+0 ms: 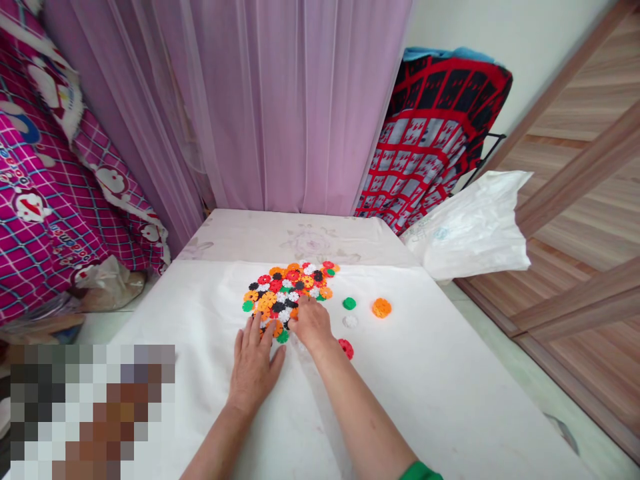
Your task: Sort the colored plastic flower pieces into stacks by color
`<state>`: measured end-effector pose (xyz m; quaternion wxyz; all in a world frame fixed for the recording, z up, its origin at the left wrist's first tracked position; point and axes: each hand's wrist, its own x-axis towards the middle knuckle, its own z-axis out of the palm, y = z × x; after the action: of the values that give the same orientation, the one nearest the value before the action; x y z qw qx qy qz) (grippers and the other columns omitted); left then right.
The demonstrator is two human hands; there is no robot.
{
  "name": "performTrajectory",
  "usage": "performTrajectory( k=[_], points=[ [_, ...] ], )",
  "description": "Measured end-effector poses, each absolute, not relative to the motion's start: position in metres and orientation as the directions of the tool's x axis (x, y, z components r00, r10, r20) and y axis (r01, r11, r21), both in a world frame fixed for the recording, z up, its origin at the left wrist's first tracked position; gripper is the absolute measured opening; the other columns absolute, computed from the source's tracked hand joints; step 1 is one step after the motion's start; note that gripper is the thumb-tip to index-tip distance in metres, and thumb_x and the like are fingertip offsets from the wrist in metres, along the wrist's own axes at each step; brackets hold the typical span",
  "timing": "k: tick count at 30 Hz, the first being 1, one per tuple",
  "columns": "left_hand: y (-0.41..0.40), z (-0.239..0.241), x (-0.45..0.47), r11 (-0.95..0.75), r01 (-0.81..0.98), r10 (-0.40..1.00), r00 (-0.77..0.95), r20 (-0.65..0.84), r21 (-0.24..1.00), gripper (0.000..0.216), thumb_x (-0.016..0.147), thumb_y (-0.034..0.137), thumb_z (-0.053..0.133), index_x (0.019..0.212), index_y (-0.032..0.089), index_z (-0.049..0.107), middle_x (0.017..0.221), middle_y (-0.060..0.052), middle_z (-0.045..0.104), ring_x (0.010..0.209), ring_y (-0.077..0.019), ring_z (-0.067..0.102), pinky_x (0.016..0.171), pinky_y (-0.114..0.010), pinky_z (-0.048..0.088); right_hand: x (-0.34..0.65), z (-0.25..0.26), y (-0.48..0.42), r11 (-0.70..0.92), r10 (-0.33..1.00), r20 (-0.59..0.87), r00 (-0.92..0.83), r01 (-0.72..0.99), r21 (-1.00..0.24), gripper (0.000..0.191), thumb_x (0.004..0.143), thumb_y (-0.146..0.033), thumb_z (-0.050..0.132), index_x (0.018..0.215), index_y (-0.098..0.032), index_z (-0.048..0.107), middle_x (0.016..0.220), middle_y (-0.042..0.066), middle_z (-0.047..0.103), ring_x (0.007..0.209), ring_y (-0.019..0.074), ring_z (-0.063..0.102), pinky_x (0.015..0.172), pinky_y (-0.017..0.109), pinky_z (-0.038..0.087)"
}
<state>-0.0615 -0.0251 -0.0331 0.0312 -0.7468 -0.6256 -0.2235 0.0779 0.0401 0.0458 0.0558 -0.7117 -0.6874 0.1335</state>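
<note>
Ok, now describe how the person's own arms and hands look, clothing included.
The left hand and right hand are bare, with no gloves, and no watch or bracelet shows at either wrist. The edge of a green sleeve shows on the right arm; on the left arm, no sleeve is in view.

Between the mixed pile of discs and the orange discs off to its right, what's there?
The head view shows green discs and, nearer the person, white discs in that stretch.

Multicoloured discs [269, 298], white tablecloth [430, 380], lilac curtain [300, 100]
</note>
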Motion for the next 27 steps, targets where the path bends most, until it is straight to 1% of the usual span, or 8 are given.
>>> performTrajectory(
  k=[3,6,9,12,16,21,24,27],
  points=[
    [-0.025,-0.034,-0.062,-0.217,0.949,0.917,0.118,0.381,0.230,0.047,0.092,0.034,0.047,0.135,0.019,0.053,0.153,-0.018,0.038,0.143,-0.0315,0.033,0.112,-0.056,0.031,0.098,0.051,0.035,-0.060,0.997,-0.069,0.040,0.946,-0.320,0.040,0.080,-0.027,0.058,0.117,-0.014,0.058,0.111,0.013,0.068,0.102,0.0238,0.064,0.086,0.030,0.047],
    [-0.026,-0.034,-0.063,-0.221,0.947,0.915,0.119,0.385,0.234,0.046,0.092,0.034,0.046,0.135,0.019,0.053,0.153,-0.018,0.038,0.143,-0.0311,0.033,0.113,-0.055,0.031,0.145,0.058,0.031,-0.125,0.991,-0.010,0.130,0.927,-0.355,0.043,0.081,-0.031,0.058,0.121,-0.018,0.056,0.112,0.009,0.068,0.103,0.0224,0.064,0.085,0.029,0.046],
    [-0.026,-0.034,-0.063,-0.220,0.944,0.918,0.116,0.379,0.245,0.045,0.092,0.034,0.046,0.134,0.020,0.054,0.153,-0.018,0.037,0.143,-0.0317,0.032,0.113,-0.056,0.030,0.208,0.064,0.032,-0.292,0.953,-0.003,0.304,0.910,-0.294,0.042,0.083,-0.035,0.057,0.122,-0.020,0.055,0.113,0.008,0.069,0.102,0.0219,0.065,0.082,0.029,0.046],
    [-0.025,-0.033,-0.063,-0.216,0.943,0.923,0.112,0.369,0.252,0.046,0.092,0.034,0.046,0.134,0.020,0.054,0.154,-0.018,0.037,0.143,-0.0318,0.032,0.113,-0.056,0.030,0.263,0.067,0.036,-0.405,0.912,-0.018,0.409,0.893,-0.196,0.046,0.083,-0.038,0.056,0.125,-0.021,0.052,0.114,0.008,0.069,0.103,0.0229,0.065,0.079,0.030,0.046],
    [-0.025,-0.032,-0.063,-0.210,0.945,0.926,0.110,0.360,0.251,0.046,0.092,0.035,0.047,0.135,0.020,0.054,0.154,-0.017,0.036,0.143,-0.0318,0.032,0.113,-0.056,0.030,0.293,0.065,0.042,-0.370,0.928,-0.073,0.364,0.923,-0.103,0.048,0.083,-0.039,0.056,0.127,-0.020,0.051,0.115,0.008,0.069,0.104,0.0235,0.065,0.079,0.031,0.046],
    [-0.025,-0.032,-0.064,-0.208,0.952,0.927,0.120,0.355,0.223,0.047,0.092,0.035,0.046,0.136,0.019,0.054,0.154,-0.019,0.036,0.143,-0.0327,0.031,0.113,-0.056,0.031,0.288,0.058,0.043,-0.303,0.950,-0.103,0.294,0.949,-0.087,0.049,0.083,-0.037,0.055,0.129,-0.020,0.051,0.115,0.009,0.067,0.106,0.0234,0.064,0.082,0.032,0.046],
    [-0.025,-0.032,-0.064,-0.208,0.954,0.927,0.122,0.354,0.217,0.047,0.092,0.035,0.046,0.135,0.019,0.054,0.153,-0.019,0.036,0.143,-0.0327,0.031,0.113,-0.055,0.031,0.287,0.056,0.042,-0.261,0.960,-0.128,0.250,0.962,-0.082,0.051,0.083,-0.039,0.056,0.130,-0.021,0.052,0.126,0.012,0.060,0.113,0.0251,0.060,0.085,0.033,0.046],
    [-0.024,-0.031,-0.064,-0.202,0.954,0.930,0.115,0.349,0.224,0.046,0.092,0.035,0.046,0.134,0.019,0.055,0.153,-0.019,0.036,0.144,-0.0326,0.031,0.113,-0.055,0.030,0.293,0.056,0.043,-0.141,0.975,-0.190,0.117,0.983,-0.118,0.061,0.077,-0.035,0.062,0.136,-0.025,0.050,0.142,0.010,0.047,0.122,0.0239,0.053,0.092,0.030,0.044]
  ],
)
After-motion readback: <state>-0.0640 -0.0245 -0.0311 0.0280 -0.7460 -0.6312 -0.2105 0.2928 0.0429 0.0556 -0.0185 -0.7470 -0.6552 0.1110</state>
